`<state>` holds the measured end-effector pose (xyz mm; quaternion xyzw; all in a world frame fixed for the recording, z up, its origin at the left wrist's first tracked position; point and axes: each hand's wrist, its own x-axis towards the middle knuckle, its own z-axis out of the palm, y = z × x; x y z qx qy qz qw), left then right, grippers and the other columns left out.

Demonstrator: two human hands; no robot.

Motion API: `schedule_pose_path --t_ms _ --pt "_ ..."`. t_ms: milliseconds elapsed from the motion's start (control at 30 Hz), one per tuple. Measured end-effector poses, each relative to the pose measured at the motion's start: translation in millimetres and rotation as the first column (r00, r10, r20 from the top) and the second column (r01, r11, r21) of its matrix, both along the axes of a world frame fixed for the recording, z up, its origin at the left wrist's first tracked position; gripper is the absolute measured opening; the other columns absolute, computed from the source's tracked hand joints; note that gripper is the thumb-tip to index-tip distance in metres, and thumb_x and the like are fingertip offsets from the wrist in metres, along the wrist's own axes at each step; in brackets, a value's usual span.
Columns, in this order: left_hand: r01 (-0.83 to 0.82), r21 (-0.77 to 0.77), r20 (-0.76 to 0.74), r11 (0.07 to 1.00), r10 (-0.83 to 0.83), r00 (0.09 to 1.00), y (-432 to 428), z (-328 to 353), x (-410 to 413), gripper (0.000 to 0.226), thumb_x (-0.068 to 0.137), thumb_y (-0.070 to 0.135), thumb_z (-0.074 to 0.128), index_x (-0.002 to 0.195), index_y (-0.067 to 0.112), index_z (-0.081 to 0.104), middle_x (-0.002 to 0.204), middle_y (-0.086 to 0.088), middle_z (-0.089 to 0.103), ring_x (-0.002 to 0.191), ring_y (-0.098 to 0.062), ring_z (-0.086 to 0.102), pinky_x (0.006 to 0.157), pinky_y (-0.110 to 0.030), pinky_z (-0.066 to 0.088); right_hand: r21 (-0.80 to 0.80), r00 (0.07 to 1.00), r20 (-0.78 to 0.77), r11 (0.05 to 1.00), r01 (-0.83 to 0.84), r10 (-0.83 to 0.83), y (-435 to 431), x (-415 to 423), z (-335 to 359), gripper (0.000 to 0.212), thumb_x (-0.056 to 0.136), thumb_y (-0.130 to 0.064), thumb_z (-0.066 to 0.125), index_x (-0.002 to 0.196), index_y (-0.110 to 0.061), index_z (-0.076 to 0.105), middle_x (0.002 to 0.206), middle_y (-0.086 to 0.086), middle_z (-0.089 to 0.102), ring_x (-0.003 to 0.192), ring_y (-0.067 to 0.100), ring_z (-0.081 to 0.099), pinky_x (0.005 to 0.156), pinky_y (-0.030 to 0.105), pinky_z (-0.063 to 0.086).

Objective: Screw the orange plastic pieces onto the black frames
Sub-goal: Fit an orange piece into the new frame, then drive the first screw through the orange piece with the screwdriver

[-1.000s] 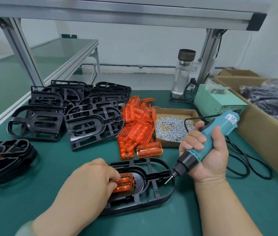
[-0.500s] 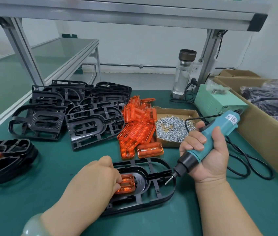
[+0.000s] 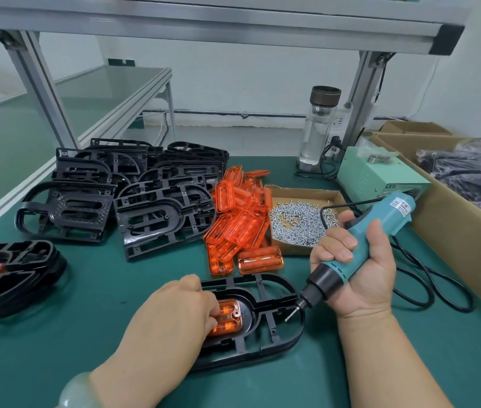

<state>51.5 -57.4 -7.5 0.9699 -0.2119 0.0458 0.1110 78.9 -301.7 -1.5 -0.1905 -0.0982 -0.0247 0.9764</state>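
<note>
"Watching from over here, what is the left hand (image 3: pixel 174 316) doing?"

"Its fingers curl over the left end of an orange plastic piece (image 3: pixel 230 318) and hold it down in the oval recess of a black frame (image 3: pixel 274 337). That frame lies flat on the green mat (image 3: pixel 86 313), right in front of the person."

"And the right hand (image 3: pixel 359 272)?"

"Wrapped tight round a teal electric screwdriver (image 3: pixel 380 228), tilted, with the bit (image 3: pixel 291 314) pointing down and left at the frame's right-hand ribs. It is near the orange piece but apart from it. Whether it touches the frame, I cannot tell."

"Where are the spares?"

"Loose orange pieces (image 3: pixel 239 219) are heaped just behind the frame. A cardboard tray of screws (image 3: pixel 301 222) is beside them on the right, and a stack of black frames (image 3: pixel 151 207) on the left."
</note>
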Motion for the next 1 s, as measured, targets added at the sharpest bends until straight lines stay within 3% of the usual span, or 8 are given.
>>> schedule_pose_path --t_ms 200,400,533,700,833,933,1000 --pt "0.039 0.051 -0.002 0.998 -0.038 0.999 -0.7 0.8 2.7 0.023 0.095 0.038 0.042 0.099 0.031 0.063 0.089 0.013 0.044 0.080 -0.005 0.042 0.067 -0.017 0.030 0.006 1.000 -0.002 1.000 0.000 0.000 0.2 -0.4 0.6 0.051 0.058 -0.032 0.091 0.094 -0.019 0.058 0.057 -0.010 0.046 0.044 0.002 0.046 0.051 0.017 0.045" --pt "0.091 0.029 -0.014 0.995 -0.090 0.996 -3.2 8.0 5.6 0.024 0.097 0.039 0.039 0.107 0.034 0.060 0.097 0.016 0.046 0.093 -0.004 0.046 0.078 -0.018 0.039 0.010 1.000 0.011 1.000 -0.010 0.010 1.3 -1.3 2.1 0.050 0.059 -0.031 0.091 0.095 -0.019 0.058 0.057 -0.009 0.046 0.044 0.003 0.047 0.051 0.018 0.045" --pt "0.078 0.074 -0.042 0.994 -0.075 0.996 -8.7 8.5 8.5 0.026 0.097 0.039 0.039 0.108 0.032 0.061 0.100 0.014 0.047 0.089 -0.004 0.044 0.074 -0.016 0.036 0.020 1.000 0.003 1.000 -0.002 0.002 -0.1 -1.5 2.5 0.051 0.059 -0.031 0.091 0.095 -0.019 0.058 0.058 -0.009 0.045 0.044 0.003 0.046 0.050 0.018 0.045" --pt "0.077 0.063 -0.086 0.995 -0.071 0.994 -11.4 15.3 8.7 0.029 0.096 0.047 0.037 0.114 0.040 0.058 0.105 0.017 0.046 0.100 -0.001 0.045 0.082 -0.016 0.037 0.060 1.000 0.015 0.998 -0.021 0.020 -2.4 -0.9 1.2 0.048 0.063 -0.029 0.089 0.097 -0.018 0.057 0.058 -0.008 0.046 0.044 0.005 0.047 0.050 0.020 0.045" --pt "0.068 -0.027 0.003 0.997 -0.068 0.998 -18.0 34.7 18.3 0.026 0.093 0.051 0.040 0.109 0.042 0.059 0.098 0.020 0.048 0.096 0.000 0.048 0.081 -0.014 0.038 0.075 0.999 0.025 0.997 -0.034 0.032 -3.0 -0.8 1.3 0.048 0.065 -0.027 0.089 0.099 -0.018 0.055 0.058 -0.006 0.046 0.044 0.006 0.047 0.050 0.020 0.045" --pt "0.114 -0.204 0.005 0.972 -0.116 0.993 -39.4 52.3 39.5 0.019 0.091 0.042 0.049 0.102 0.039 0.064 0.093 0.021 0.059 0.088 0.001 0.054 0.079 -0.017 0.042 0.092 0.999 0.025 0.995 -0.040 0.038 -3.4 -0.2 1.4 0.049 0.066 -0.026 0.089 0.100 -0.017 0.054 0.058 -0.005 0.047 0.044 0.008 0.048 0.050 0.022 0.045" --pt "0.155 -0.267 0.015 0.951 -0.157 0.987 -61.5 58.6 60.1 0.022 0.093 0.033 0.049 0.107 0.036 0.066 0.100 0.022 0.065 0.089 0.004 0.055 0.076 -0.006 0.035 0.086 0.999 0.021 0.996 -0.034 0.032 -3.3 -0.2 1.8 0.050 0.066 -0.026 0.089 0.100 -0.017 0.054 0.057 -0.005 0.047 0.043 0.007 0.048 0.049 0.022 0.045"
